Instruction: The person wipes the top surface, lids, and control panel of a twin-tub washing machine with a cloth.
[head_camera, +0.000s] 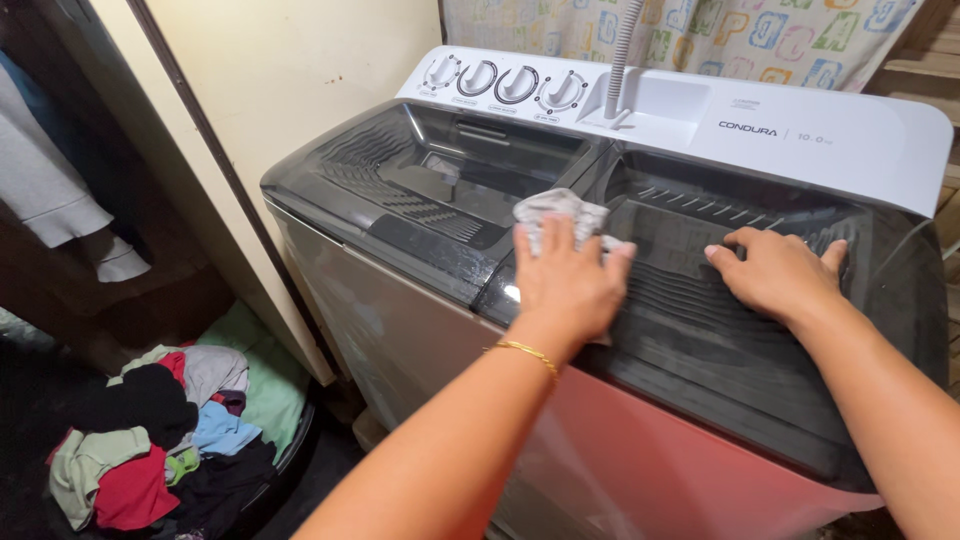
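Observation:
A twin-tub washing machine (400, 330) with two dark see-through lids fills the middle of the view. My left hand (567, 280) presses a pale grey cloth (560, 208) flat onto the right lid (700, 330), near the seam between the lids. A thin gold bracelet sits on that wrist. My right hand (778, 272) rests palm down on the same ribbed lid, further right, fingers spread and holding nothing. The left lid (420, 180) is closed and untouched.
Several round dials (500, 82) and a grey ribbed hose (622, 55) sit on the white back panel. A basket of mixed coloured clothes (160, 440) stands on the floor at lower left. A cream wall (280, 90) is to the left, a patterned curtain (740, 35) behind.

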